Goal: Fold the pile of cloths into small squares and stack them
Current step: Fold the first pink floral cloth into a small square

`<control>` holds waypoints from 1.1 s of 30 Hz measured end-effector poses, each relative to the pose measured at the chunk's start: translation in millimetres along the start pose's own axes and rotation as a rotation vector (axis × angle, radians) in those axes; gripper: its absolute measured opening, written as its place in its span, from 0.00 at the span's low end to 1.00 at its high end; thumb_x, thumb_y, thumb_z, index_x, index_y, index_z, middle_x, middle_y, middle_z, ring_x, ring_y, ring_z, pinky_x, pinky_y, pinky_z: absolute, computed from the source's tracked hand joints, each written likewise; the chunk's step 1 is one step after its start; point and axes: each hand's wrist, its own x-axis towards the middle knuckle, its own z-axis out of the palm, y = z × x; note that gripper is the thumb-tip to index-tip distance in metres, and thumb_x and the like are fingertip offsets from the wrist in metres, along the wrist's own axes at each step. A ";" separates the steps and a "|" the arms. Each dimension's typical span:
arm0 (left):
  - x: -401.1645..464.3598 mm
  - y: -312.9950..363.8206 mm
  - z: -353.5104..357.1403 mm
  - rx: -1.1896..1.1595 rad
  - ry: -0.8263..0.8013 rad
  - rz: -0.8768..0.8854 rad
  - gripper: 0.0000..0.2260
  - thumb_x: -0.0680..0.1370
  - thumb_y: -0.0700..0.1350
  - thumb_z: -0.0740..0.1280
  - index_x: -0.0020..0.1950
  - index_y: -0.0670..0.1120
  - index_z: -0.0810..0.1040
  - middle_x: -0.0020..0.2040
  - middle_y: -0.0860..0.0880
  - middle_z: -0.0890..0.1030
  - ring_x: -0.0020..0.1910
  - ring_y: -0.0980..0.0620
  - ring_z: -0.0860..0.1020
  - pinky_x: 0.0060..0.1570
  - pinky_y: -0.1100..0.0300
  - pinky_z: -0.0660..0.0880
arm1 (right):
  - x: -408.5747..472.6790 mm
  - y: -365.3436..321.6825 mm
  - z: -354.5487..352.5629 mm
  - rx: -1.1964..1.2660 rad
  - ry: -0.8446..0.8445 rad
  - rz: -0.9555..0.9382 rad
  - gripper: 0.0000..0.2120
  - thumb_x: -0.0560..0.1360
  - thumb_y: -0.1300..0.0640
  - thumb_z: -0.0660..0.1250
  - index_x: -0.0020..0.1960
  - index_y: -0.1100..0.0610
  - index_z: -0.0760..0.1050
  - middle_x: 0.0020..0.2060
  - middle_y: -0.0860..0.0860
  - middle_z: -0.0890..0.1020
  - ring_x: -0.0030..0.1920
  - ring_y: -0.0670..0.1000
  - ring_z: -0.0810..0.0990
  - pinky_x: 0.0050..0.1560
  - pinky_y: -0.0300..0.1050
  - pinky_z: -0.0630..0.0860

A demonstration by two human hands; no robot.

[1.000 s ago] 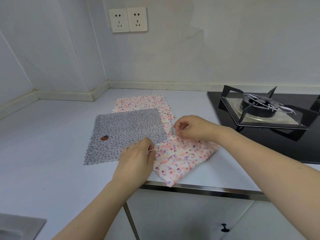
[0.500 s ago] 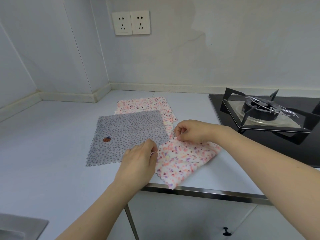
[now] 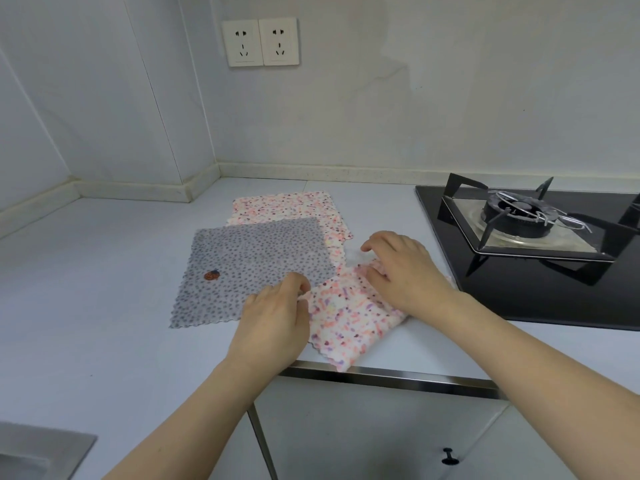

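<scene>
A folded pink speckled cloth point(image 3: 346, 320) lies at the counter's front edge, one corner hanging slightly over. My left hand point(image 3: 277, 317) pinches its left edge. My right hand point(image 3: 401, 268) rests on its far right part, fingers spread and pressing down. To the left a grey dotted cloth point(image 3: 252, 268) with a small orange patch lies flat and unfolded. Behind it, partly covered, lies another flat pink speckled cloth point(image 3: 287, 207).
A black gas hob point(image 3: 540, 271) with a burner and pan support stands close on the right. The white counter point(image 3: 86, 289) runs left to a sink corner point(image 3: 41, 452) at bottom left. Wall sockets point(image 3: 263, 41) sit above. A metal trim marks the front edge point(image 3: 398, 379).
My right hand let go of its pinch on the cloth's far corner and now lies flat on the cloth. The left hand keeps its hold. The camera view tilted slightly.
</scene>
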 end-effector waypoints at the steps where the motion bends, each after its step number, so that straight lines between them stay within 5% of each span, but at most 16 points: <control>1: -0.5 0.3 -0.2 0.024 0.042 -0.006 0.10 0.79 0.42 0.59 0.59 0.51 0.71 0.48 0.53 0.78 0.49 0.48 0.75 0.50 0.55 0.65 | -5.5 5.8 -2.0 -0.015 -0.073 0.010 0.20 0.79 0.46 0.56 0.69 0.50 0.67 0.69 0.48 0.68 0.69 0.53 0.66 0.70 0.50 0.56; 5: -6.6 21.0 -4.6 0.009 0.210 0.202 0.12 0.77 0.43 0.59 0.59 0.46 0.75 0.53 0.49 0.75 0.50 0.47 0.72 0.49 0.55 0.67 | -20.4 23.9 -0.6 -0.012 -0.479 0.131 0.28 0.80 0.37 0.44 0.78 0.42 0.47 0.78 0.45 0.46 0.77 0.47 0.43 0.76 0.53 0.41; 7: -11.2 32.5 -3.5 -0.038 0.052 0.343 0.16 0.80 0.48 0.55 0.65 0.48 0.72 0.63 0.50 0.73 0.61 0.48 0.71 0.60 0.51 0.69 | -19.1 25.9 2.0 -0.033 -0.496 0.129 0.29 0.79 0.36 0.42 0.78 0.41 0.43 0.78 0.45 0.42 0.77 0.47 0.39 0.76 0.53 0.39; 11: -19.6 32.4 2.5 0.119 -0.354 0.488 0.23 0.82 0.60 0.44 0.77 0.60 0.57 0.78 0.60 0.55 0.77 0.55 0.49 0.75 0.53 0.49 | -13.2 28.9 1.5 -0.043 -0.531 0.121 0.29 0.79 0.35 0.43 0.78 0.41 0.42 0.78 0.46 0.41 0.77 0.47 0.37 0.76 0.53 0.38; 16: -16.9 25.2 -9.4 0.018 -0.386 0.530 0.23 0.78 0.66 0.53 0.71 0.62 0.68 0.72 0.62 0.65 0.72 0.60 0.59 0.72 0.59 0.55 | -9.7 36.6 4.5 -0.040 -0.519 0.109 0.30 0.78 0.34 0.42 0.77 0.40 0.41 0.78 0.45 0.40 0.76 0.46 0.36 0.76 0.52 0.37; 21: -10.7 6.6 -21.2 -0.248 -0.314 0.412 0.12 0.72 0.49 0.60 0.49 0.51 0.81 0.50 0.59 0.75 0.54 0.58 0.73 0.55 0.58 0.71 | -7.1 42.4 5.7 -0.034 -0.543 0.083 0.31 0.77 0.32 0.42 0.77 0.41 0.41 0.78 0.45 0.40 0.76 0.46 0.36 0.75 0.53 0.36; 24: -5.9 -6.9 -14.8 -0.180 -0.122 0.294 0.16 0.68 0.40 0.56 0.49 0.48 0.79 0.49 0.57 0.74 0.51 0.55 0.73 0.53 0.58 0.73 | -14.6 32.6 0.0 -0.014 -0.435 0.105 0.31 0.79 0.36 0.46 0.78 0.46 0.44 0.78 0.49 0.44 0.77 0.50 0.41 0.75 0.56 0.37; 26: -4.2 -9.6 -9.3 -0.139 -0.088 0.237 0.20 0.67 0.36 0.54 0.53 0.48 0.78 0.53 0.54 0.74 0.54 0.53 0.73 0.55 0.59 0.72 | -32.8 9.7 -6.1 0.067 -0.150 0.048 0.27 0.79 0.44 0.53 0.76 0.51 0.58 0.75 0.52 0.60 0.75 0.54 0.56 0.75 0.58 0.51; 28: -3.5 -8.9 -5.9 -0.087 -0.094 0.256 0.22 0.66 0.35 0.54 0.54 0.48 0.79 0.54 0.53 0.75 0.53 0.50 0.73 0.55 0.56 0.72 | -59.5 -26.3 -12.5 0.143 0.074 -0.099 0.21 0.74 0.45 0.58 0.63 0.54 0.72 0.60 0.51 0.73 0.60 0.53 0.70 0.63 0.54 0.69; 33: -5.0 -3.5 -13.9 -0.079 -0.131 0.234 0.23 0.65 0.34 0.53 0.53 0.47 0.81 0.53 0.52 0.77 0.52 0.48 0.75 0.54 0.49 0.74 | -98.0 -71.1 -8.1 -0.035 -0.045 -0.295 0.23 0.67 0.33 0.64 0.50 0.51 0.74 0.47 0.47 0.74 0.46 0.51 0.72 0.46 0.47 0.71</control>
